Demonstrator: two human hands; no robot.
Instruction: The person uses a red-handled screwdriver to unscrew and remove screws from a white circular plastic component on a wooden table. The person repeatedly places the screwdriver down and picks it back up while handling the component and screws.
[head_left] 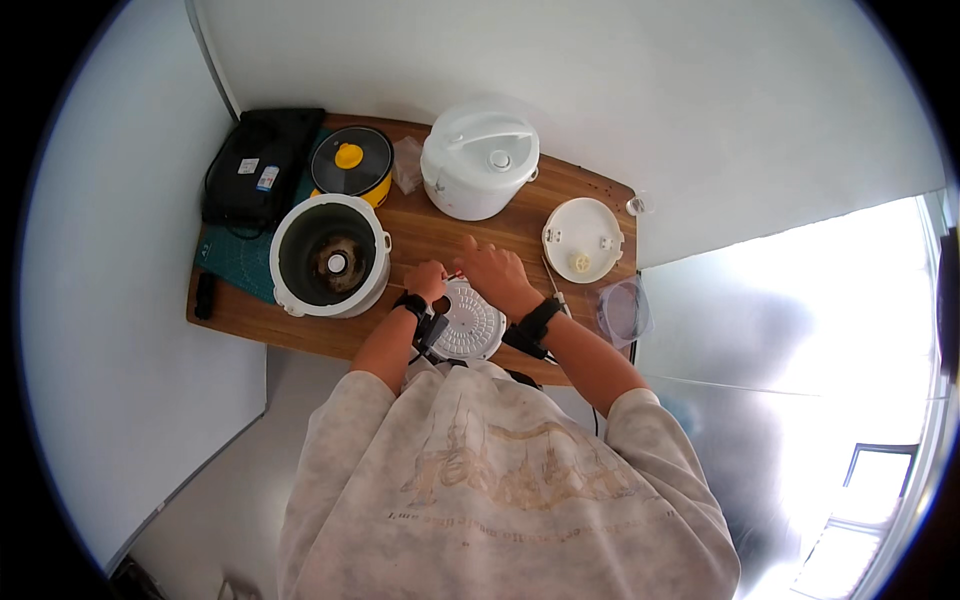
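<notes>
A round white plate with vent slots (470,322) lies on the near edge of the table, close against my shirt. My left hand (427,280) is closed at its far left rim, beside a dark round hole. From the right, my right hand (496,275) reaches over the far rim with fingers bent. A small thin red piece (455,275) shows between the two hands, and the fingers of both meet around it. Its kind is too small to make out. Each wrist wears a black strap with a small device.
Left stands an open white pot housing (330,258); beyond it are a yellow pot with a glass lid (352,162) and a black case (262,170). A white lidded cooker (480,165) stands at the back. A white round cover (583,240) and a clear tub (622,312) are right.
</notes>
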